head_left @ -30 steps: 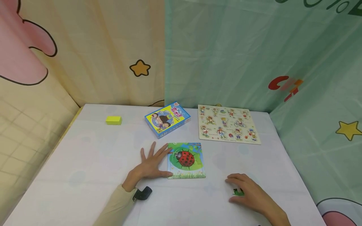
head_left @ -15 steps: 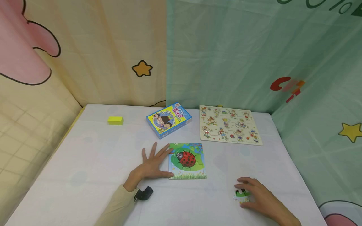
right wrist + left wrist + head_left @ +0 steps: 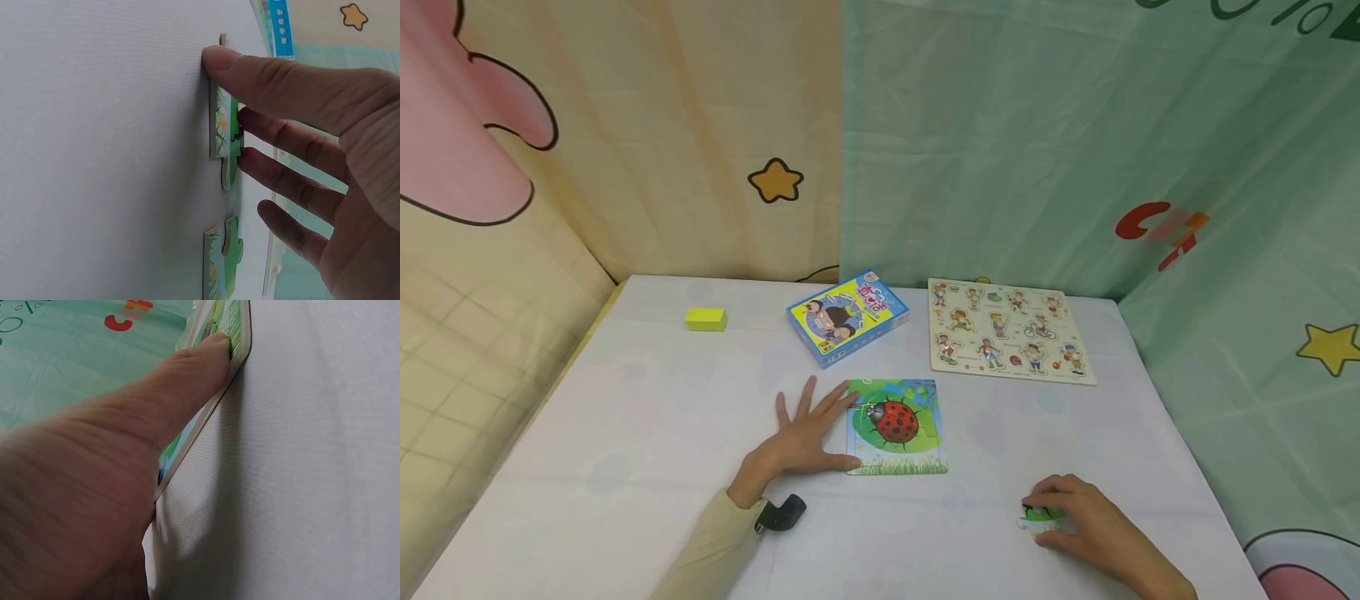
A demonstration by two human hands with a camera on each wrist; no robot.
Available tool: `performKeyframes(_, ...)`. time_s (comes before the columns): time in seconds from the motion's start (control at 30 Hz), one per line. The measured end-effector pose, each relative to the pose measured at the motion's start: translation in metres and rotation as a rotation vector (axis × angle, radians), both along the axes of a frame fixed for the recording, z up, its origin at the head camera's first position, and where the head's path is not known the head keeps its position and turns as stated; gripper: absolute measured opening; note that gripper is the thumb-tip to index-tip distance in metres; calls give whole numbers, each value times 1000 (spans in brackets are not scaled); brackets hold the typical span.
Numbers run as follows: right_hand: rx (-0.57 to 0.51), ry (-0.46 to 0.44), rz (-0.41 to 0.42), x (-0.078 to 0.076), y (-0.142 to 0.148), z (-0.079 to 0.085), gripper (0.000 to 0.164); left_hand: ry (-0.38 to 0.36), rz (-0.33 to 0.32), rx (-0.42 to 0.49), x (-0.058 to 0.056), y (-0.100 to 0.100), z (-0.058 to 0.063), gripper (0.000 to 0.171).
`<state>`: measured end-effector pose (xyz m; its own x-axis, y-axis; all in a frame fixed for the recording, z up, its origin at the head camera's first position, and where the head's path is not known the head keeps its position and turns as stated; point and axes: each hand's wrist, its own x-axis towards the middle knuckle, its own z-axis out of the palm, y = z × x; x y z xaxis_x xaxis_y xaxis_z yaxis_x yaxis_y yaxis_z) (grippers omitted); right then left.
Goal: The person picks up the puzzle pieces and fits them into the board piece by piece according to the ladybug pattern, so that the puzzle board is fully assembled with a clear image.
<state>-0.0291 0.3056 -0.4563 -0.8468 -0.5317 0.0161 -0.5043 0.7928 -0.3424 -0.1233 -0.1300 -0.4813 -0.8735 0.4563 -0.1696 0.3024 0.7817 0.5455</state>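
A square ladybug puzzle board [image 3: 897,457] lies flat at the middle of the table. My left hand [image 3: 801,439] is spread at its left side, the thumb and some fingertips resting on that edge; the left wrist view shows the thumb pressing on the board's grassy corner [image 3: 235,319]. Off to the right, my right hand [image 3: 1097,529] pinches a green and white puzzle piece [image 3: 1040,522] on the tabletop, the thumb at its near edge and fingertips at the far side. A second puzzle piece [image 3: 220,265] lies close by in the right wrist view; in the head view the hand hides it.
Behind the board lies a blue and yellow card box [image 3: 847,319]. To its right is a cream board with figures [image 3: 1011,331]. A yellow block [image 3: 705,320] sits at the back left. Curtains [image 3: 970,150] rise behind the white table [image 3: 647,417].
My right hand has shifted a little to the right and toward me, and its fingers have drawn in around the puzzle piece. The left hand stays on the board.
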Motion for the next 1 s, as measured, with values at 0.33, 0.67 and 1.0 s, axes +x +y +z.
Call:
performKeyframes(0.33,53,53,-33,-9,-15,2,33,-8,-6,0,0,0,0,102)
performKeyframes(0.67,52,45,10,-36,-53,10,34,-10,-9,1,-3,1,-4,102)
performKeyframes(1.0,-34,67,114,-65,-105,11,33,-6,-6,-12,-2,0,-1,102)
